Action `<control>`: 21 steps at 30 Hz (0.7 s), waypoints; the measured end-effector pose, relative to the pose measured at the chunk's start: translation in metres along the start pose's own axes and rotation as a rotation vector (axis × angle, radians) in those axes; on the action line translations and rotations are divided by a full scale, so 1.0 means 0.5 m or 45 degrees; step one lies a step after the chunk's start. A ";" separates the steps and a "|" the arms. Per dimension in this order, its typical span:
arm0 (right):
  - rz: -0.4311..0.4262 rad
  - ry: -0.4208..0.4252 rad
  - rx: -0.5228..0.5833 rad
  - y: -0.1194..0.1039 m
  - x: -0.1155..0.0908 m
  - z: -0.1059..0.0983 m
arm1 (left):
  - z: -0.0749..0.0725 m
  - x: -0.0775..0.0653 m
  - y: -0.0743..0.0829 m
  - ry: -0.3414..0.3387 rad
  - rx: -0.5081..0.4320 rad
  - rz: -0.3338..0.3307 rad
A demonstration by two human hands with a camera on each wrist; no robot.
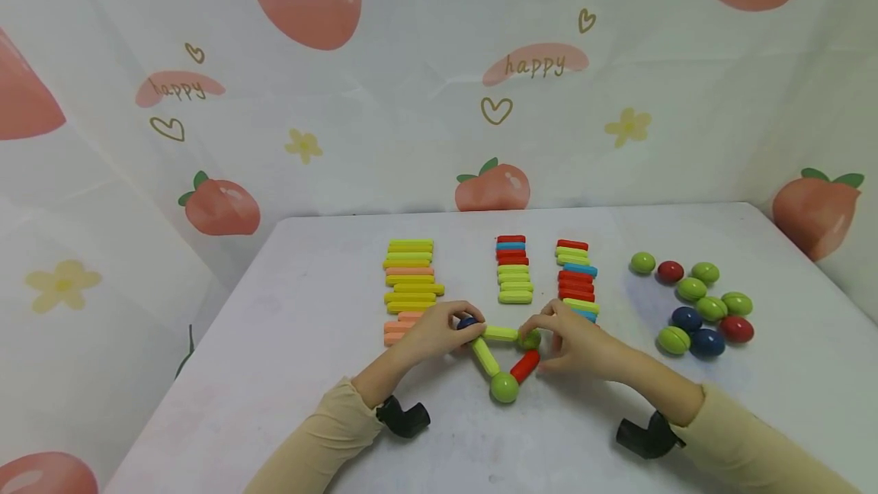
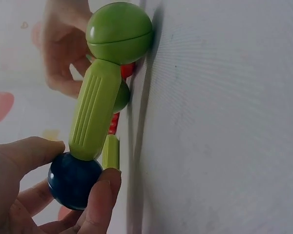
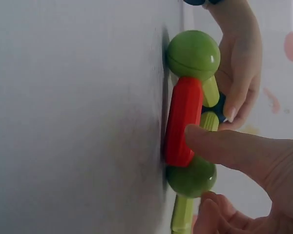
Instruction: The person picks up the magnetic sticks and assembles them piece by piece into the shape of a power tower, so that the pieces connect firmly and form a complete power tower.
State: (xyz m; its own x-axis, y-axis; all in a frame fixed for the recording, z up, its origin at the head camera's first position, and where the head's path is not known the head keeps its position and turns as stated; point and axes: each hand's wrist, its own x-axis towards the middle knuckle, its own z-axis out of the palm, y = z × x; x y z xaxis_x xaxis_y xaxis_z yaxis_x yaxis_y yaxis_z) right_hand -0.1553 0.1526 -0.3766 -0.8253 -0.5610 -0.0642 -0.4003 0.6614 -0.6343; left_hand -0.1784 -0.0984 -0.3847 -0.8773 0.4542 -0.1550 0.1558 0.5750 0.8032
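A triangle of ridged magnetic rods and balls lies on the white table (image 1: 439,448). At its left corner, my left hand (image 1: 439,328) pinches a dark blue ball (image 2: 74,181) between thumb and fingers. My right hand (image 1: 579,340) is at the right corner, fingertips at a green ball (image 1: 530,340) and thumb against the red rod (image 3: 183,122). The front corner is another green ball (image 1: 504,387), which neither hand touches. One yellow-green rod (image 1: 485,357) runs from the blue ball to this front ball; a second yellow-green rod (image 1: 501,334) spans the far side.
Behind the left hand lies a column of yellow, lime and orange rods (image 1: 411,280). Two columns of shorter red, blue and lime rods (image 1: 513,269) lie behind the triangle and right hand. Several loose green, red and dark blue balls (image 1: 706,341) are at the right. A patterned cloth (image 1: 411,97) hangs behind.
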 end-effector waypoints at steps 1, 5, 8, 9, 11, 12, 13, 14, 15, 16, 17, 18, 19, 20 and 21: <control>0.002 0.003 -0.014 -0.003 -0.002 0.001 | 0.000 0.000 0.000 0.002 0.006 0.005; -0.026 -0.062 -0.030 -0.012 -0.007 0.005 | -0.001 -0.002 0.001 -0.004 0.034 0.010; -0.049 -0.147 0.000 -0.012 -0.008 0.010 | -0.003 -0.006 0.001 -0.032 0.034 0.009; -0.048 -0.169 0.023 -0.011 -0.009 0.013 | -0.003 -0.007 0.000 -0.048 0.030 0.011; -0.040 -0.179 0.041 -0.010 -0.011 0.017 | -0.005 -0.009 -0.001 -0.089 0.020 0.014; -0.034 -0.174 0.048 -0.009 -0.012 0.018 | -0.006 -0.010 -0.001 -0.109 0.025 0.019; -0.023 -0.168 0.055 -0.009 -0.013 0.018 | -0.007 -0.011 -0.002 -0.129 0.030 0.029; -0.013 -0.159 0.055 -0.008 -0.013 0.018 | -0.007 -0.012 -0.003 -0.147 0.038 0.036; -0.002 -0.151 0.051 -0.008 -0.014 0.018 | -0.008 -0.014 -0.003 -0.161 0.052 0.044; 0.007 -0.143 0.049 -0.008 -0.014 0.018 | -0.009 -0.015 -0.004 -0.172 0.065 0.051; 0.012 -0.137 0.046 -0.007 -0.014 0.017 | -0.010 -0.016 -0.004 -0.181 0.083 0.057; 0.014 -0.131 0.042 -0.007 -0.014 0.017 | -0.010 -0.017 -0.004 -0.186 0.096 0.065; 0.014 -0.126 0.041 -0.006 -0.013 0.016 | -0.010 -0.018 -0.005 -0.191 0.106 0.071; 0.013 -0.123 0.039 -0.006 -0.013 0.016 | -0.011 -0.018 -0.005 -0.193 0.116 0.071; 0.013 -0.120 0.038 -0.005 -0.013 0.016 | -0.011 -0.019 -0.004 -0.194 0.120 0.071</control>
State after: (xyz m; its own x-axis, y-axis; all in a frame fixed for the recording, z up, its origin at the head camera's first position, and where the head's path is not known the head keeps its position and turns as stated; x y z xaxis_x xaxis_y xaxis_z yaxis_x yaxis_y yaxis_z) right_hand -0.1459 0.1505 -0.3806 -0.7875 -0.5996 -0.1424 -0.3785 0.6529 -0.6560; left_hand -0.1728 -0.1076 -0.3819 -0.7882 0.5810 -0.2031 0.2504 0.6042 0.7565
